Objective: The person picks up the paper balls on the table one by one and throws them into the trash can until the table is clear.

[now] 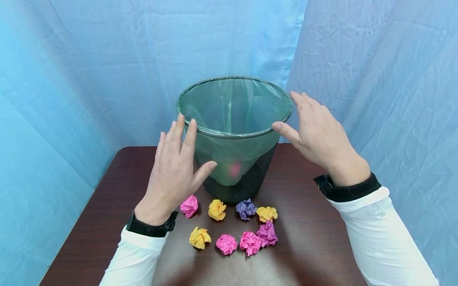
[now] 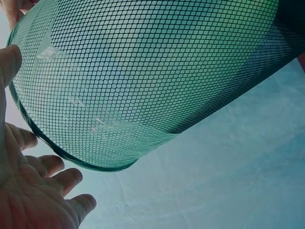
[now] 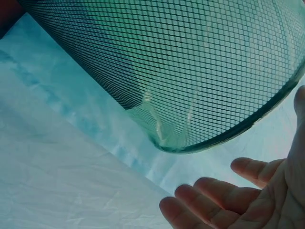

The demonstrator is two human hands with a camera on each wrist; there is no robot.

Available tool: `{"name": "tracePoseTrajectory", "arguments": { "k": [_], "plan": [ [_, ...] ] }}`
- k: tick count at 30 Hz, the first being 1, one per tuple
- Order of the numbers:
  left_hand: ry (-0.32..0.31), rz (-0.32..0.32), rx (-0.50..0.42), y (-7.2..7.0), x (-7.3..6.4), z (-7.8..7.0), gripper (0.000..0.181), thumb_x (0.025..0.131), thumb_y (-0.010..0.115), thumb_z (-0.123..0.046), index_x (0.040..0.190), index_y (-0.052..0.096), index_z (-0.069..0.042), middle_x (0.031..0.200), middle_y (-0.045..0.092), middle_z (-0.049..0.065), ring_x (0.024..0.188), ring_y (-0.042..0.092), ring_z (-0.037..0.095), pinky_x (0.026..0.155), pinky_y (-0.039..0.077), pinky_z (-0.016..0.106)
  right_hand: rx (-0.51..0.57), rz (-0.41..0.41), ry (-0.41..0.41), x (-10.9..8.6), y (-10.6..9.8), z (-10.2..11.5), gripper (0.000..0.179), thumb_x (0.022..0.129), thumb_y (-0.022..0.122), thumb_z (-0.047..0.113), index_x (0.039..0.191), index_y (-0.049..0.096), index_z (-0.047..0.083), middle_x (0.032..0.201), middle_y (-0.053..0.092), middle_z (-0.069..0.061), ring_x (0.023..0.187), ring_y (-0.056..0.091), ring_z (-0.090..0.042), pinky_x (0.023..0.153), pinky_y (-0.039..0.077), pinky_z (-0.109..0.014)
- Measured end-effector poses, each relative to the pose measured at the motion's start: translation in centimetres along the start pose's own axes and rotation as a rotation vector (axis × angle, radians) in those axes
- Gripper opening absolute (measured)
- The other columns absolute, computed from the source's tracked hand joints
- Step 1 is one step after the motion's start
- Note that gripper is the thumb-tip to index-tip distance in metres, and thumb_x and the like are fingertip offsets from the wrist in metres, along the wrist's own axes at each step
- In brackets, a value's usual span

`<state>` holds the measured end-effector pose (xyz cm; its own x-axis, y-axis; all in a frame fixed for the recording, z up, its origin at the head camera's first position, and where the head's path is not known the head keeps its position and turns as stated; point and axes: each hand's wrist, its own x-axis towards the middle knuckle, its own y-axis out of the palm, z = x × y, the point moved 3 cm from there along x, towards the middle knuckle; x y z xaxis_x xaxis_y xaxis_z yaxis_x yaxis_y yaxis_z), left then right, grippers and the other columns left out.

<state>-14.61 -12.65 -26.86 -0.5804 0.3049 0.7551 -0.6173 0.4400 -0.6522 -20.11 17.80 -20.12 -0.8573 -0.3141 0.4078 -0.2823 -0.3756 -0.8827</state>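
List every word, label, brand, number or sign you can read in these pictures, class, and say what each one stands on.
Readable text: none.
White right sleeve: a faint grey mark near the cuff, too small and blurred to read; I cannot tell whether it is lettering.
Mesh bin, green liner and crumpled paper balls: no lettering visible.

Black-gridded bin, translucent green liner, paper balls (pink, yellow, purple), brown table.

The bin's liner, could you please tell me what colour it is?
The liner is translucent green; it shows best in the head view.
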Motion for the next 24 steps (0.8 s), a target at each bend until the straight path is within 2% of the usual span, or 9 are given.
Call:
{"name": "tracePoseTrajectory", "arguments": {
  "k": [6,12,24],
  "plan": [
    [-0.008,-0.011,0.001,0.0,-0.4,0.2,0.092,0.089,0.06,-0.054,0.158,0.018,-0.009,0.161,0.02,0.021,0.144,0.023,0.04,0.111,0.021,0.066,0.007,-0.064,-0.007,-0.7,0.6,-0.5,0.092,0.092,0.05,0.063,0.158,0.016,0.009,0.159,0.017,-0.028,0.141,0.02,-0.05,0.108,0.023,-0.068],
    [-0.024,0.006,0.017,-0.1,-0.9,0.4,0.092,0.09,0.058,-0.056,0.158,0.016,-0.009,0.162,0.018,0.02,0.145,0.02,0.04,0.111,0.021,0.065,-0.024,-0.118,-0.047,-1.2,1.2,-0.9,0.094,0.091,0.054,0.059,0.157,0.014,0.006,0.158,0.015,-0.032,0.142,0.016,-0.051,0.112,0.018,-0.065],
    [-0.059,0.045,0.055,0.1,-1.7,0.8,0.094,0.09,0.055,-0.059,0.158,0.014,-0.009,0.163,0.016,0.017,0.146,0.017,0.039,0.113,0.018,0.064,-0.033,-0.117,-0.041,-2.1,2.3,-1.6,0.098,0.089,0.057,0.06,0.157,0.013,0.005,0.158,0.014,-0.033,0.142,0.014,-0.052,0.112,0.017,-0.065]
  ]
}}
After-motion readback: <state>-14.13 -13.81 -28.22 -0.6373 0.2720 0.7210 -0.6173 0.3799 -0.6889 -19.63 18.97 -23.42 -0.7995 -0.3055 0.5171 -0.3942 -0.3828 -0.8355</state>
